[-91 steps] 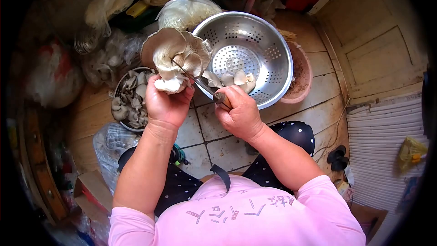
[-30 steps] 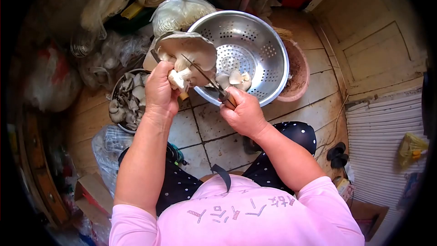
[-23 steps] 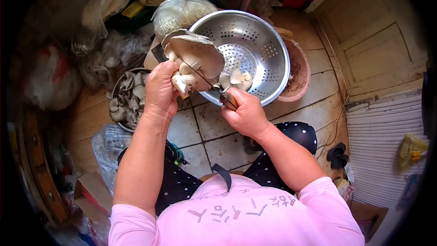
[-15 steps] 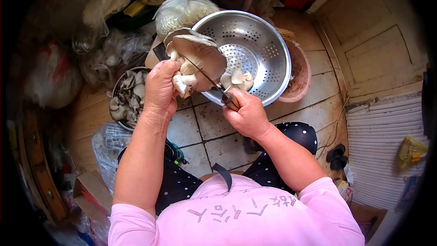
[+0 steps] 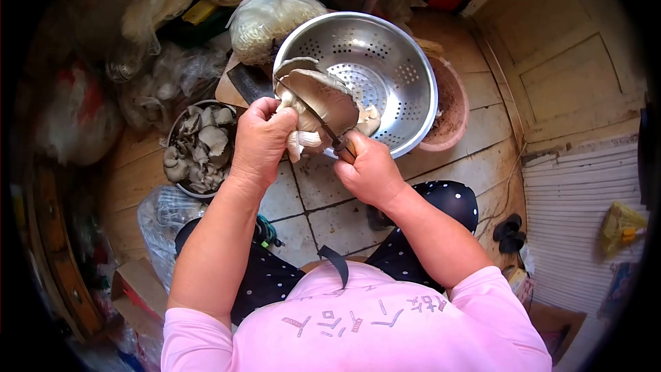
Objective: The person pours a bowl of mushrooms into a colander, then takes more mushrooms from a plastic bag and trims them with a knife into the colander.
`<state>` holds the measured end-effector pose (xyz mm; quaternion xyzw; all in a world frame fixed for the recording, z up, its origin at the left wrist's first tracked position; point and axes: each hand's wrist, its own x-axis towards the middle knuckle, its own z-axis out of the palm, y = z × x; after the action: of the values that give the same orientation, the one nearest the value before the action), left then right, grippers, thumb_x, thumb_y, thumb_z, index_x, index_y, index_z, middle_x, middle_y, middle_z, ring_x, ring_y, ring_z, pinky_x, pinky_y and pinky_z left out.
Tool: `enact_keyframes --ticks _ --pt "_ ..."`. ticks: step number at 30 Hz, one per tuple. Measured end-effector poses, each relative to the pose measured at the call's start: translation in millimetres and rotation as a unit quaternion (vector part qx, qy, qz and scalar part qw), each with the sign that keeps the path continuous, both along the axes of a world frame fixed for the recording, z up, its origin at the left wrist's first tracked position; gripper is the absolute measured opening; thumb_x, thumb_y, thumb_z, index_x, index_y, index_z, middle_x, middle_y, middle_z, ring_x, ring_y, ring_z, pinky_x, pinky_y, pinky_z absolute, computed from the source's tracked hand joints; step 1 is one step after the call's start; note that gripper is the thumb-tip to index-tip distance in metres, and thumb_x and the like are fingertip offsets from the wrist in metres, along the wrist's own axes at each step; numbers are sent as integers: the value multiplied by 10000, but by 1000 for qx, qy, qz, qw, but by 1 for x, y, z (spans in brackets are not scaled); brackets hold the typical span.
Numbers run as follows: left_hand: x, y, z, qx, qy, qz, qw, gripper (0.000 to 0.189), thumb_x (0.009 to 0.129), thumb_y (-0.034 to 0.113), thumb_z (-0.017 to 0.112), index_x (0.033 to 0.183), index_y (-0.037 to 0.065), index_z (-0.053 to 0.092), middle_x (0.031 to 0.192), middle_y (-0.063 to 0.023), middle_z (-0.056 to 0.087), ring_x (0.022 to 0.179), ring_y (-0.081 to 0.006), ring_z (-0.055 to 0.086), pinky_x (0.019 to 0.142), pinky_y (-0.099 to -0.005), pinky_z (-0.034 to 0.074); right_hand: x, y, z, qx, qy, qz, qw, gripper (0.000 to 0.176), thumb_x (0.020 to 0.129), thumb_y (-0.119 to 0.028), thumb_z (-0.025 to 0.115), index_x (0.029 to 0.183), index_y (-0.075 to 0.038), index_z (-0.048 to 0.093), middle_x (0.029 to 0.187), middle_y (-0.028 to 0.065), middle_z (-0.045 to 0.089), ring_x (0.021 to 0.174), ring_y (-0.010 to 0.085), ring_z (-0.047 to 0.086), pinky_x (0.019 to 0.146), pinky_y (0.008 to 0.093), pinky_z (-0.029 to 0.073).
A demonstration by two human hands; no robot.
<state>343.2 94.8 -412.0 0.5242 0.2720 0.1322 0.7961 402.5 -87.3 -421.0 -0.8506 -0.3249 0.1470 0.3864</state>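
My left hand (image 5: pixel 267 136) grips a large oyster mushroom cluster (image 5: pixel 327 100) by its pale stems, caps tilted up and to the right. In my right hand (image 5: pixel 370 171) is a knife (image 5: pixel 342 146), held by its wooden handle. Its thin dark blade lies slantwise across the mushroom, near where stem and cap meet. Behind the cluster stands a steel colander (image 5: pixel 406 107), partly covered by the mushroom. A few pale mushroom pieces (image 5: pixel 370 120) rest inside it, near its front wall.
Left of my hands sits a bowl heaped with oyster mushrooms (image 5: pixel 206 145). A pink basin (image 5: pixel 451 107) stands right of the colander, partly behind it. A tied plastic bag (image 5: pixel 272 24) is at the back, with a dark cleaver-like blade (image 5: pixel 249 84) on a board below.
My left hand and the mushroom cluster have moved right and slightly down, closer to my right hand. The knife stays against the mushroom. More of the mushroom bowl now shows.
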Motion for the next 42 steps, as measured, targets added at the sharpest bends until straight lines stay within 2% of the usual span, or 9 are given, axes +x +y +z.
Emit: enact_keyframes --ticks 11,14,16,20,22,26,35,37,42 --pt "-1 34 0 -130 -70 90 985 92 855 105 592 910 31 604 833 -59 641 671 -160 633 574 -322 546 -1 -5 -2 -25 30 26 999 197 762 -145 605 872 4 540 824 263 617 835 462 589 742 505 473" --pt "-4 37 -6 -106 -68 54 991 105 857 110 594 925 30 605 835 -51 641 682 -153 633 580 -312 540 -2 -4 -6 14 16 23 1000 131 761 -90 598 808 -11 505 691 190 557 639 363 550 627 406 468" --pt "-6 24 -3 -90 -47 32 994 102 860 110 589 924 32 602 837 -52 642 679 -152 632 577 -308 536 0 -5 -5 -42 43 26 998 207 769 -152 593 884 13 540 847 272 621 855 461 591 755 505 472" --pt "-1 13 -13 -98 -23 32 994 83 864 134 577 884 53 581 787 -66 634 649 -162 631 518 -301 508 0 -3 -11 -38 43 12 998 209 771 -151 590 894 11 544 849 273 624 858 461 593 758 507 472" --pt "0 21 -4 -132 -30 47 990 105 860 150 585 900 54 584 777 -63 638 616 -171 627 514 -307 513 0 -3 -14 -12 7 -1 1000 139 759 -96 600 829 -3 523 723 210 573 677 384 562 647 415 468" --pt "1 52 -7 -199 -96 81 972 126 861 157 590 934 56 603 809 -51 666 606 -155 639 509 -291 531 -1 -7 -13 -20 22 15 999 140 761 -97 608 833 -6 531 726 200 579 676 367 570 637 408 463" --pt "-3 43 5 -22 -42 108 993 141 863 128 609 942 15 579 803 -58 630 614 -131 616 489 -257 501 2 -13 -5 16 2 9 1000 92 791 -81 627 856 -28 587 680 115 588 622 219 571 632 332 479" --pt "-2 37 7 -5 -39 116 992 191 852 115 628 980 -6 553 822 -72 630 623 -135 615 496 -250 497 7 -11 -3 80 49 -49 994 217 779 -150 639 953 -31 584 857 219 630 805 416 609 733 458 489" --pt "1 11 -1 88 -24 21 996 131 842 63 614 942 42 532 820 -47 603 600 -121 589 457 -231 473 24 3 -14 181 59 -116 975 358 787 -206 704 1089 -34 615 984 147 637 883 288 627 810 372 491"
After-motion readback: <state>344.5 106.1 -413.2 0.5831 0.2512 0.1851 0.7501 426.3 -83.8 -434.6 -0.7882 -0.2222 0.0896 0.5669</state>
